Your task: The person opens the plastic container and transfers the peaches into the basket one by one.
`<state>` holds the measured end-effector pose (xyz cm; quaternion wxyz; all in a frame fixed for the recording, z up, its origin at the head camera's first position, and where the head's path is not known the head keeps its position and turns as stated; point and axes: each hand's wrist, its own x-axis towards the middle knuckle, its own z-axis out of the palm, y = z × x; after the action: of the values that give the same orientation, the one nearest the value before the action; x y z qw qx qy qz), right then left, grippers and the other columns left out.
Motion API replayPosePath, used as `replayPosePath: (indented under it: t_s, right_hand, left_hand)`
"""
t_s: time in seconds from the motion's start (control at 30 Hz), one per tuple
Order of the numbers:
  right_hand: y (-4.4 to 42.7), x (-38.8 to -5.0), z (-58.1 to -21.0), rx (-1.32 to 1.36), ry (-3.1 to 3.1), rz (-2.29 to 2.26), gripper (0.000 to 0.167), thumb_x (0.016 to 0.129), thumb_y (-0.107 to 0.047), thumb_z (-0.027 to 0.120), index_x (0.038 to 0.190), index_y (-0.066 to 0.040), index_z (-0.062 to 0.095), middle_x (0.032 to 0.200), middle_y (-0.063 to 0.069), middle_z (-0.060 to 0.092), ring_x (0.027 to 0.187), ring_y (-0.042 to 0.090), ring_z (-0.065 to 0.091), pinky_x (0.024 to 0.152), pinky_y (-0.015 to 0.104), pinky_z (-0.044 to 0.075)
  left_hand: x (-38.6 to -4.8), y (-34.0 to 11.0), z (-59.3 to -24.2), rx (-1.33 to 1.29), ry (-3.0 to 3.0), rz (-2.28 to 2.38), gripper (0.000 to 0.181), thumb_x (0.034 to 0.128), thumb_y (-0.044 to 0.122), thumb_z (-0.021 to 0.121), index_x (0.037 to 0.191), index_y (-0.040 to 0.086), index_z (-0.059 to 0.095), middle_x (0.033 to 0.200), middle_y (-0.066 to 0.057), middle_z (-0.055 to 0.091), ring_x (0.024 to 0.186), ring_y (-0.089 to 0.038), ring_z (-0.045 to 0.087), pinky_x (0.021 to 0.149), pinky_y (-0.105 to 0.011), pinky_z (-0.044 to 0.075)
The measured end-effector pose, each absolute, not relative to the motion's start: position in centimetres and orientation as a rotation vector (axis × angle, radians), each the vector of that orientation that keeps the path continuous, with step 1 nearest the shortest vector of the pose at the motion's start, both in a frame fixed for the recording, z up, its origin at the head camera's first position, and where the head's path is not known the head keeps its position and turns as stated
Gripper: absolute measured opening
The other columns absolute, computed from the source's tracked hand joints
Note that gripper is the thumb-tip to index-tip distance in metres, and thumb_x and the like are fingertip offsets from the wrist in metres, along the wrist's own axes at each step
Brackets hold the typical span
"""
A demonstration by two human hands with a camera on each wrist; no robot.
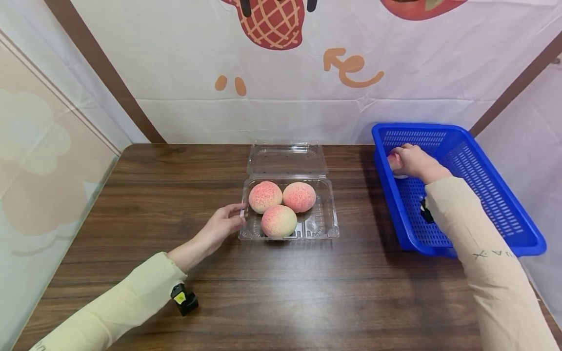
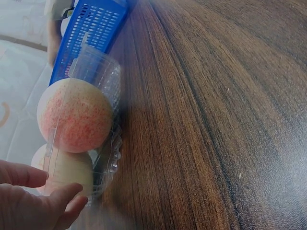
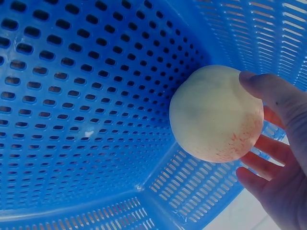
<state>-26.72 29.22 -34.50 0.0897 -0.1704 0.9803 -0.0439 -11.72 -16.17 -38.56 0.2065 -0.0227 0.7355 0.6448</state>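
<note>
Three pink-and-cream peaches [image 1: 279, 222] sit in a clear plastic box [image 1: 313, 226], whose hinged lid [image 1: 287, 161] lies open toward the wall. My left hand [image 1: 221, 224] touches the box's left edge, its fingers fairly straight. In the left wrist view, that hand's fingertips [image 2: 36, 175] rest against the clear side beside a peach [image 2: 76, 115]. My right hand [image 1: 414, 161] reaches into the blue basket [image 1: 496, 195] and grips a peach [image 3: 216, 115], thumb on one side and fingers on the other. In the right wrist view, this peach is at the basket's perforated wall.
The box stands on a dark wood table [image 1: 281, 292], left of the basket. A printed white cloth [image 1: 189, 73] hangs behind the table's back edge. A small black device [image 1: 185, 300] is by the left sleeve.
</note>
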Motion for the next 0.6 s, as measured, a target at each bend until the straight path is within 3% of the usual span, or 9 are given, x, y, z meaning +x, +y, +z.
replayPosePath:
  t_s: [0.27, 0.6]
  right_hand:
    - [29.2, -26.6, -34.0, -0.538, 2.952, -0.117, 0.048, 0.073, -0.012, 0.068, 0.112, 0.012, 0.053, 0.109, 0.033, 0.048, 0.101, 0.049, 0.044, 0.088, 0.059, 0.038]
    - [29.1, -26.4, -33.1, -0.516, 2.956, -0.064, 0.051, 0.078, -0.013, 0.067, 0.120, 0.010, 0.048, 0.120, 0.034, 0.042, 0.113, 0.051, 0.034, 0.096, 0.061, 0.029]
  left_hand:
    - [-11.7, -16.1, -38.6, -0.059, 2.049, 1.796, 0.047, 0.0882, -0.005, 0.038, 0.131, -0.019, 0.026, 0.126, -0.034, 0.038, 0.110, -0.029, 0.045, 0.100, -0.042, 0.036]
    - [-11.7, -16.1, -38.6, -0.063, 2.052, 1.799, 0.046, 0.0886, -0.005, 0.037, 0.131, -0.019, 0.026, 0.126, -0.033, 0.038, 0.109, -0.028, 0.045, 0.100, -0.041, 0.037]
